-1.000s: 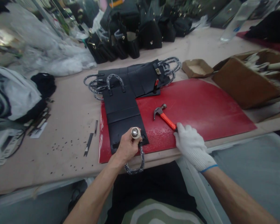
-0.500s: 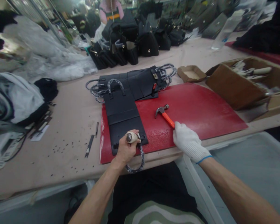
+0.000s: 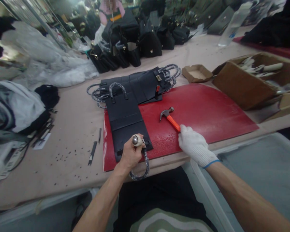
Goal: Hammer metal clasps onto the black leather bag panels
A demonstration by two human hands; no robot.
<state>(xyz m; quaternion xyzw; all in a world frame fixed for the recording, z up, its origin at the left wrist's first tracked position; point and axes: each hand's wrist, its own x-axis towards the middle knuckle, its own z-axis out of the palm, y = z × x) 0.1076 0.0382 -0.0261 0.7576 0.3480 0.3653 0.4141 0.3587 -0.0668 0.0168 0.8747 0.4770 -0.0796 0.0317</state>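
A heap of clear plastic (image 3: 36, 54) fills the upper left of the frame. Below it on the pale tabletop (image 3: 74, 109), at left of centre, a dark flat blade (image 3: 92, 153) and a thin metal rod (image 3: 100, 136) lie apart beside scattered dark specks. At upper centre stand black bags (image 3: 147, 40), one open-mouthed with a paler inside; behind them, more of a person in pink (image 3: 102, 17) shows than a second ago.

At lower centre, the bare left hand (image 3: 131, 156) is closed around a white-wrapped tool (image 3: 136, 140), its rounded metal end showing above the fist. That end sits farther left in the frame than a second ago. The fist is over the lower right part of a black panel (image 3: 127, 120), and a wrapped handle (image 3: 148, 165) loops from there over the table edge.

Right of centre, the white-gloved right hand (image 3: 195, 145) grips the end of an orange-handled hammer (image 3: 172, 122); its head points to the upper left of the glove over a red mat (image 3: 200, 109), much as half a second ago.

Farther right are a shallow carton (image 3: 194, 79), with a pale floor visible, and a large cardboard box (image 3: 241, 85) holding white items (image 3: 251, 66).
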